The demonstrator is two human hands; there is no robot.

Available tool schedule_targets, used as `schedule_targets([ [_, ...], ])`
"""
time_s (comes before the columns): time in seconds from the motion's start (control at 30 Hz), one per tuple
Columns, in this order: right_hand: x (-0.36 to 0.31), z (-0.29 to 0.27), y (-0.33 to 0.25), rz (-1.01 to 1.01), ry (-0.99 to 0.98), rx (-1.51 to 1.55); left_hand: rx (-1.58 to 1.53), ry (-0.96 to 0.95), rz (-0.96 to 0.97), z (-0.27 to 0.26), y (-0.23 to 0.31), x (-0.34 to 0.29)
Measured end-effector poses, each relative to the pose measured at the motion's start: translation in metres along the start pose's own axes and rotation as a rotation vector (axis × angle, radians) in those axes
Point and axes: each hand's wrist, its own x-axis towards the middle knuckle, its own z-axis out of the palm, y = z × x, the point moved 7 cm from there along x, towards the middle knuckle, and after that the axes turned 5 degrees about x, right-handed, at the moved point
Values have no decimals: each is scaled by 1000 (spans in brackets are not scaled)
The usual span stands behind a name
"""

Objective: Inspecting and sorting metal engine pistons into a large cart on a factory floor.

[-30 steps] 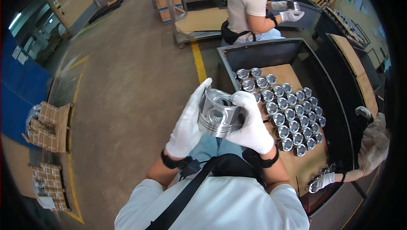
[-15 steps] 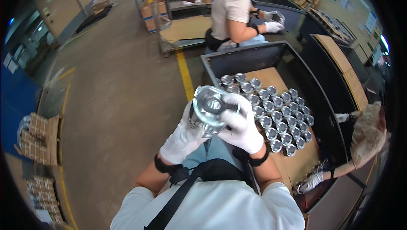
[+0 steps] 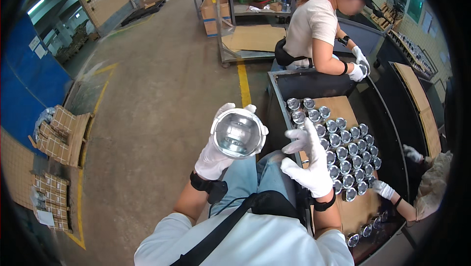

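My left hand (image 3: 214, 157), in a white glove, grips a shiny silvery round metal part (image 3: 239, 135) in front of my lap. Its smooth, bowl-like face is turned up toward me, and small lugs stick out at the rim. Fingertips show past its far edge; the rest of the grip is hidden behind it. My right hand (image 3: 309, 160), gloved too, is open with fingers spread, apart from the part and over the near left side of a dark bin. Inside that bin, similar metal parts (image 3: 345, 167) stand in rows on brown cardboard (image 3: 360, 207).
The dark bin's rim (image 3: 284, 114) rises on my right. Beyond it a co-worker (image 3: 314, 28) bends over with gloved hands at its far edge. Another person's gloved hand (image 3: 383, 189) reaches in from the right. A shelf cart (image 3: 252, 38) stands ahead; boxes on a pallet (image 3: 61, 136) lie left.
My right hand has let go of the metal part and opened, moving right. The left hand keeps the part, now turned with its bowl-like face up. The view has shifted left.
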Motion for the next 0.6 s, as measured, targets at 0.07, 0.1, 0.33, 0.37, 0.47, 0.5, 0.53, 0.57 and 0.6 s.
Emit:
schedule_targets([
  [0.07, -6, 2, 11, 108, -31, 71, 241, 122, 45, -11, 6, -5],
  [0.1, -7, 4, 12, 145, -37, 114, 448, 88, 86, -7, 9, -3],
  [0.33, -13, 1, 11, 208, -98, 250, 812, 22, 70, 15, -12, 12],
  [0.37, -16, 1, 9, 225, -58, 301, 847, 9, 69, 18, -14, 13],
  [0.47, -19, -10, -18, -107, 78, 18, 907, -68, 92, 26, -17, 15],
  [0.5, -22, -15, -36, -274, 211, -138, 982, -80, 105, 29, -16, 15],
  [0.53, -21, -19, -56, -445, 201, -449, 1055, -94, 116, 31, -15, 15],
  [0.57, -10, -12, -65, -430, 39, -503, 1061, -96, 108, 29, -14, 14],
  [0.6, -2, -4, -72, -411, -123, -553, 1111, -70, 94, 23, -13, 13],
])
